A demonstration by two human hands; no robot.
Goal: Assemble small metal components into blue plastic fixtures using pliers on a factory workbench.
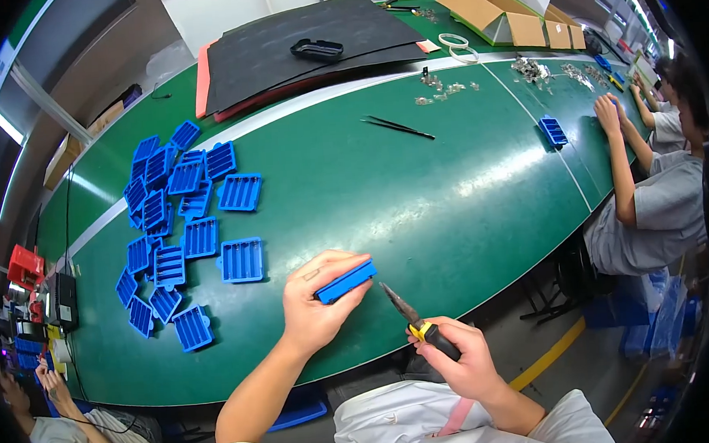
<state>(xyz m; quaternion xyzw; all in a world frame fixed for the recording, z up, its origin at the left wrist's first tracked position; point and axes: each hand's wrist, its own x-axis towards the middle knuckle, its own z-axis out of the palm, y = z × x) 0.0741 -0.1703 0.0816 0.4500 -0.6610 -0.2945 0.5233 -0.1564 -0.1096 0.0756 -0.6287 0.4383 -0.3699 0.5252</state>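
Observation:
My left hand [317,303] is closed round a small blue plastic battery holder [346,282], held on its side above the green table [345,198]. In my right hand [464,357] is a pair of needle-nose pliers [413,319] with black and yellow handles. The pliers' dark tip points up and left, close to the holder's right end but apart from it. To the left lies a loose heap of similar blue battery holders [170,265] with slotted compartments, several facing up. The inner side of the held one is hidden from me.
Black tweezers [399,127] lie mid-table. Small metal parts [530,70] are scattered at the far right, near another blue holder [553,132]. Black sheets [304,54] carry a black tray [317,50]; an open cardboard box [512,17] stands behind. Co-workers sit at right and lower left.

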